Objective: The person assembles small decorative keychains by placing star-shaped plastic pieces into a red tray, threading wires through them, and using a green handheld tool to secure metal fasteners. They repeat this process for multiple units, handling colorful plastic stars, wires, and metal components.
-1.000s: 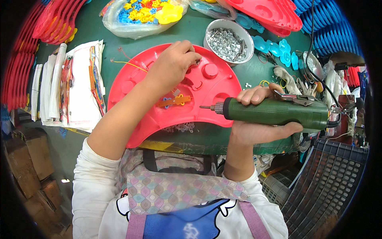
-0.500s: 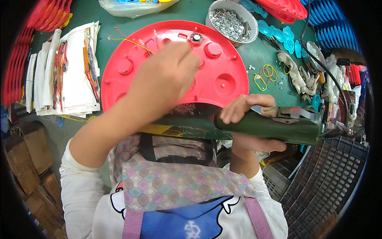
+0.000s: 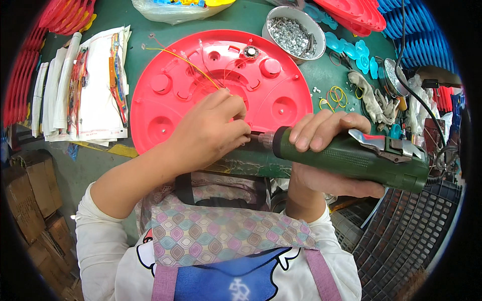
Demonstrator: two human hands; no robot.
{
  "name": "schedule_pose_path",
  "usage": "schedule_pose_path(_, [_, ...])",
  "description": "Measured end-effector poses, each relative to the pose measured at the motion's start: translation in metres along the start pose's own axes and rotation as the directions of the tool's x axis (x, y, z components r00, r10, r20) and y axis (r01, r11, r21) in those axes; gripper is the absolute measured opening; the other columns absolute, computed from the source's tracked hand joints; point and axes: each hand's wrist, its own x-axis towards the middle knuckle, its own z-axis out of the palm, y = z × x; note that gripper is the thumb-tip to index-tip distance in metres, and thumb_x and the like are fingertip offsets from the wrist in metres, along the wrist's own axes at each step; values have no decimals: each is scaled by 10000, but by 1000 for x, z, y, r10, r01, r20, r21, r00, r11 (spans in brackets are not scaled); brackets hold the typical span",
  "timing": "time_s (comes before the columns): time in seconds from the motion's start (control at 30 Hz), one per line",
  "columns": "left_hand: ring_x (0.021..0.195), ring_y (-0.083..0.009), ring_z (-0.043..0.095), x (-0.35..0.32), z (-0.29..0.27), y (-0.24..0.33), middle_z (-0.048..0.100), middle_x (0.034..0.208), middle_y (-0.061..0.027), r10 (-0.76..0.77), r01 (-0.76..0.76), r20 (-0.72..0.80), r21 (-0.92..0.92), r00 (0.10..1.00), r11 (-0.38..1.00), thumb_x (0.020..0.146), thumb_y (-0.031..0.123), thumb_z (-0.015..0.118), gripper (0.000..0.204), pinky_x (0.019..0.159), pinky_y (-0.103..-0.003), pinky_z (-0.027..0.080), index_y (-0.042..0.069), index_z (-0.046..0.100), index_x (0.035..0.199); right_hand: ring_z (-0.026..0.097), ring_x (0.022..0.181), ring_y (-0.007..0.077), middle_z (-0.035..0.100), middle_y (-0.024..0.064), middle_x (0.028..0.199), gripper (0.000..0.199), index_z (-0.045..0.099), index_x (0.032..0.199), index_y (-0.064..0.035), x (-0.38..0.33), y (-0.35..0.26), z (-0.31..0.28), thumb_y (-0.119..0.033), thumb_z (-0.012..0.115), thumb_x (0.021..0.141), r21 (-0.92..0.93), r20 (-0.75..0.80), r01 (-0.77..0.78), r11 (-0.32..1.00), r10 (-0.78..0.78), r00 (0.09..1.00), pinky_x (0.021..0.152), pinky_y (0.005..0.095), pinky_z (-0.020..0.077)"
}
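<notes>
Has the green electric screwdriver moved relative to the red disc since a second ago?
Yes. The green electric screwdriver swung left; its tip now meets the left hand at the red disc near edge.

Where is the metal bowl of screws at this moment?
In the head view, the metal bowl of screws stands on the green table at the top, right of centre, just beyond the red plastic disc's far right rim.

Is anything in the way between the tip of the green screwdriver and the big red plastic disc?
Only the left hand. Its fingertips pinch right at the tip of the green electric screwdriver, which the right hand grips, and they hide the spot where the tip meets the red disc. Nothing else visible stands between them.
</notes>
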Motion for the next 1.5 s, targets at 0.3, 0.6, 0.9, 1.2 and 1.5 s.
schedule_pose_path(0.3, [887, -273, 562, 16, -5, -19, 572, 942, -70, -43, 46, -47, 78, 998, 996, 676, 116, 879, 266, 752, -402, 496, 77, 697, 866, 607, 676, 233, 593, 86, 805, 1186, 544, 1359, -60, 14, 18, 2, -1039, 404, 704, -14, -62, 64, 998, -64, 996, 626, 380, 532])
schedule_pose_path(0.6, [928, -295, 559, 12, 12, -33, 546, 959, -97, -238, 238, -10, 110, 971, 965, 741, 111, 840, 224, 798, -402, 507, 33, 682, 879, 617, 717, 274, 615, 161, 844, 1178, 485, 1302, 35, 15, 50, -9, -1005, 404, 755, -40, -2, 22, 999, -22, 1000, 683, 428, 558])
schedule_pose_path(0.9, [912, -284, 559, 11, 16, -33, 540, 950, -85, -264, 266, -41, 82, 964, 960, 753, 69, 803, 177, 789, -401, 509, 35, 669, 862, 632, 731, 282, 615, 161, 843, 1152, 488, 1297, 42, 20, 59, -8, -976, 476, 758, -108, 51, -8, 994, 14, 999, 672, 423, 567])
schedule_pose_path(1.2, [906, -283, 558, 11, 17, -35, 541, 946, -82, -267, 270, -47, 70, 963, 960, 759, 76, 804, 173, 775, -400, 503, 41, 665, 856, 640, 730, 280, 617, 164, 847, 1158, 485, 1284, 57, 25, 56, -12, -966, 521, 743, -96, 105, -8, 995, 18, 994, 667, 417, 577])
schedule_pose_path(1.5, [908, -297, 563, 11, 16, -41, 547, 942, -94, -225, 226, -24, 59, 974, 972, 778, 105, 807, 181, 794, -408, 503, 43, 670, 878, 604, 678, 230, 601, 104, 825, 1184, 479, 1319, 27, 30, 46, 0, -984, 537, 705, -11, 27, -103, 995, 103, 994, 614, 397, 534])
